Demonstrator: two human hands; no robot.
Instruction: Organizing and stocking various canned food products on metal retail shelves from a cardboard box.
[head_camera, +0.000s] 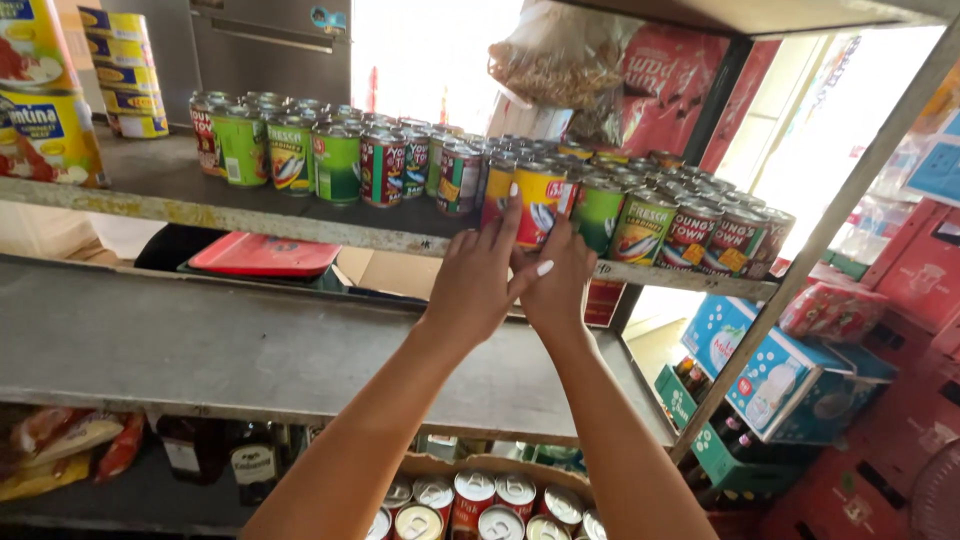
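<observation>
Both my hands reach up to the front edge of the top metal shelf. My left hand and my right hand close together around a yellow and red tin can standing in the front row. Fingers of both hands touch its label. Several more cans with green, red and yellow labels stand in rows on both sides of it.
A red tray lies on a box behind the grey middle shelf. A cardboard box of cans sits below. Blue cartons and red crates stand at the right. Yellow tins are stacked at the upper left.
</observation>
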